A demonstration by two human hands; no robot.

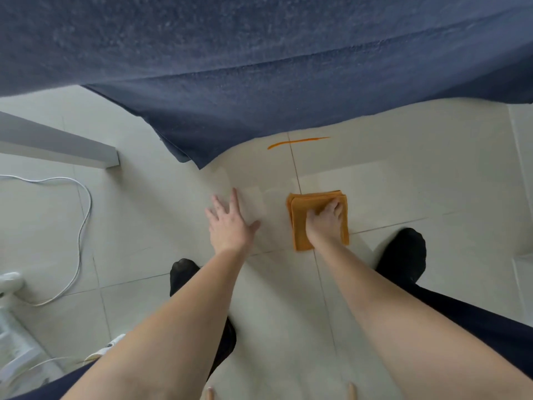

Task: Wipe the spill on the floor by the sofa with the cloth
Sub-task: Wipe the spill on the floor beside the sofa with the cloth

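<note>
A folded orange cloth (301,223) lies flat on the pale floor tiles. My right hand (326,223) presses down on it, fingers curled over its top. Above the cloth, close to the sofa's hanging edge, a thin orange streak of spill (297,142) crosses a tile joint. A faint wet sheen shows on the tiles between the streak and the cloth. My left hand (229,223) rests flat on the floor to the left of the cloth, fingers spread, holding nothing. The dark blue sofa cover (259,67) fills the top of the view.
My two feet in black socks (403,255) stand on either side of my arms. A white cable (83,215) loops over the floor at the left, under a grey ledge (57,145). White plastic objects (11,327) sit at the lower left.
</note>
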